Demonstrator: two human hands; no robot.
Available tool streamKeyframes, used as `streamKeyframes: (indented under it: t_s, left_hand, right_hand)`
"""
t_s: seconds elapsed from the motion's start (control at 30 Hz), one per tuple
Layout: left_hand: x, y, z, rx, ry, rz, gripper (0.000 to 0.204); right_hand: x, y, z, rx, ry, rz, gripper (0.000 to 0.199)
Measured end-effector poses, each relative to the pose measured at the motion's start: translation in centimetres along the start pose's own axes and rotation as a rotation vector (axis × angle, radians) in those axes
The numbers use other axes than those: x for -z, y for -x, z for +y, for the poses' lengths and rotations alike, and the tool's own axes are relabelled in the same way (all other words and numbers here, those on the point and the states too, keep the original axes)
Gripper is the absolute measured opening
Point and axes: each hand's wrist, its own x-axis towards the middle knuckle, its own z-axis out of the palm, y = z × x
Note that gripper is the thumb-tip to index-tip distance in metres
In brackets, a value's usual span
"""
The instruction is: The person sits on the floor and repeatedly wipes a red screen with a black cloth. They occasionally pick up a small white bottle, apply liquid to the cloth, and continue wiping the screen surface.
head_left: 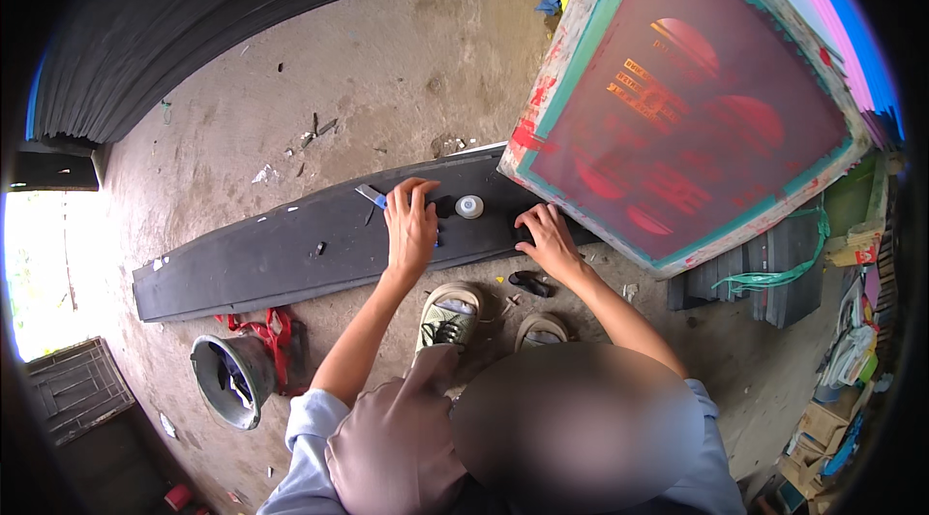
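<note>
A long dark foam strip lies across the floor in front of my shoes. Over its middle, my left hand bends its fingers around a small dark shape I cannot make out. A utility knife with a blue handle runs partly beneath that hand, its middle hidden. Just right of the fingers, a small white bottle with a pale cap stands on the strip. At the strip's near right edge, my right hand is curled, thumb and fingers around something black that blends with the foam.
A large printing screen rests over the strip's right end. Stacked dark sheets fill the far left. Near left stands a grey bucket beside red straps. Dark blocks with green string lie at right; scraps dot the concrete floor.
</note>
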Motion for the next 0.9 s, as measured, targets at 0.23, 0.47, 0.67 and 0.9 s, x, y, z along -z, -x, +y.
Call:
streamKeyframes:
  t_s: [0.23,0.47,0.67,0.9]
  left_hand:
    - [-1.4,0.8,1.8,-0.039,0.188,-0.208,0.054]
    - [-3.7,0.6,0.0,-0.018,0.095,-0.165,0.047]
    - [-3.3,1.1,0.0,-0.002,0.144,-0.149,0.045]
    - [-2.7,1.8,0.2,-0.062,0.176,-0.197,0.043]
  right_hand:
    - [-0.3,-0.3,0.5,-0.038,0.027,-0.024,0.026]
    - [-0.8,0.1,-1.2,-0.093,-0.251,0.364,0.018]
    - [-0.5,0.6,-1.2,-0.141,-0.227,0.216,0.028]
    - [-0.6,0.5,-0.1,-0.035,-0.022,0.076,0.023]
